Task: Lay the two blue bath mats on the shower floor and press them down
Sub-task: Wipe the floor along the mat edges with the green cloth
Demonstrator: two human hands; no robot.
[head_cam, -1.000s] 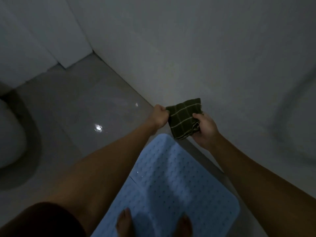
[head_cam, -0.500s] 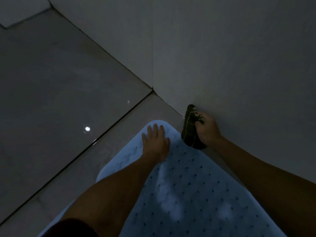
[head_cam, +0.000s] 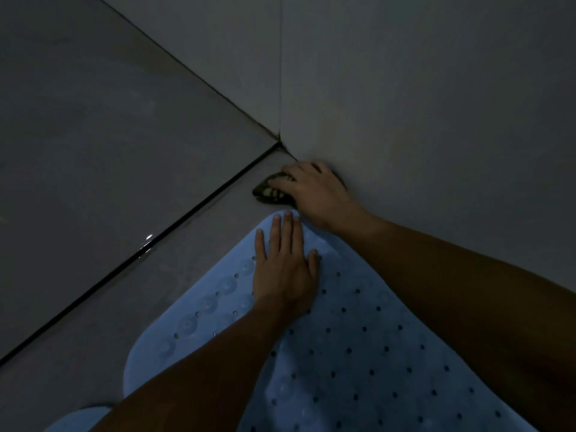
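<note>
Blue bath mat (head_cam: 358,353) lies flat on the shower floor (head_cam: 202,244), its rounded corner near the wall. Left hand (head_cam: 285,269) presses it with straight, spread fingers, while right hand (head_cam: 314,191) grips a dark checked cloth (head_cam: 268,193) on the floor beside the wall.

I can read no words, labels, brands or numbers anywhere here, not on my mat (head_cam: 358,353), the cloth (head_cam: 268,192) or the tiles.
</note>
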